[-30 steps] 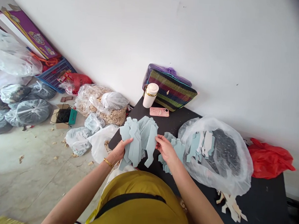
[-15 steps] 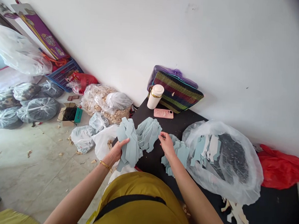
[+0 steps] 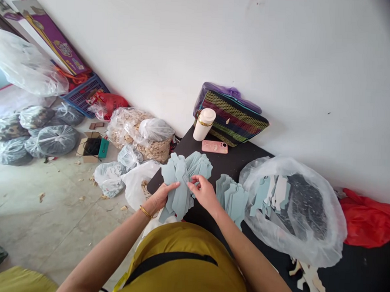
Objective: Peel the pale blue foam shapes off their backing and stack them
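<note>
My left hand (image 3: pixel 162 195) is closed round a fanned stack of flat, pale blue cut-out pieces (image 3: pixel 180 202), thumb on top. At the right side of that stack, the thumb and fingers of my right hand (image 3: pixel 203 191) are pinched together on the edge of a piece. Just behind lies another fanned pile of the same blue pieces (image 3: pixel 199 161) on the black table (image 3: pixel 225 165). To the right of my right hand, more blue pieces (image 3: pixel 234 198) rest in overlapping rows. What the pieces are made of is not clear.
An open clear plastic bag (image 3: pixel 321 231) holds blue and white pieces. Behind are a pink phone (image 3: pixel 214 146), a white tumbler (image 3: pixel 204 125) and a striped mesh bag (image 3: pixel 235 120). A red bag (image 3: pixel 370 220) lies right. Filled bags (image 3: pixel 58 139) and a blue crate (image 3: pixel 86 96) stand on the floor.
My right hand has moved left, from above the table pile to the edge of the stack in my left hand. The left hand keeps its hold.
</note>
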A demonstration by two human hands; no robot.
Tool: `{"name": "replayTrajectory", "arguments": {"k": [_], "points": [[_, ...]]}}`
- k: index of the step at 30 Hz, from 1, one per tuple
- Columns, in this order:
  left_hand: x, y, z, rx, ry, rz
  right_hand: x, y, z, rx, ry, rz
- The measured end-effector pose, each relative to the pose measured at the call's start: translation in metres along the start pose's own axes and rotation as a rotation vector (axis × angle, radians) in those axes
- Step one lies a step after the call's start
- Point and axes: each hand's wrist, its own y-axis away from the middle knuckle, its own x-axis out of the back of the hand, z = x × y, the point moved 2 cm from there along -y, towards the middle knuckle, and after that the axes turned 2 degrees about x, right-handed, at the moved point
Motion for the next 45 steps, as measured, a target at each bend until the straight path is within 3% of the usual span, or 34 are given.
{"name": "replayTrajectory", "arguments": {"k": [3, 7, 12, 17, 21, 27, 31, 37, 41, 45], "points": [[-0.009, 0.000, -0.001, -0.004, 0.011, -0.014, -0.009, 0.007, -0.007, 0.021, 0.108, 0.024], [-0.016, -0.001, -0.002, -0.005, 0.075, -0.023, -0.015, 0.008, 0.001, 0.002, 0.122, 0.061], [-0.023, 0.002, -0.002, 0.008, 0.034, 0.030, -0.012, 0.008, 0.012, -0.020, 0.057, 0.059], [-0.030, 0.005, -0.001, -0.009, 0.021, 0.007, -0.010, 0.006, 0.018, -0.074, 0.063, 0.105], [-0.031, 0.005, -0.004, 0.039, 0.014, -0.008, -0.007, 0.007, 0.026, -0.172, -0.076, 0.054], [-0.036, 0.005, 0.000, 0.083, -0.019, 0.007, 0.000, 0.008, 0.025, -0.121, -0.077, 0.108], [-0.041, 0.007, 0.001, 0.082, -0.065, -0.001, -0.002, 0.006, 0.024, -0.165, -0.041, 0.103], [-0.041, 0.010, -0.002, 0.064, -0.087, 0.001, -0.002, 0.007, 0.030, -0.271, -0.136, 0.097], [-0.038, 0.007, -0.006, 0.061, -0.067, -0.006, 0.003, 0.012, 0.032, -0.348, -0.319, 0.013], [-0.032, 0.002, -0.012, 0.086, -0.067, -0.007, 0.007, 0.016, 0.029, -0.356, -0.343, -0.001]]}}
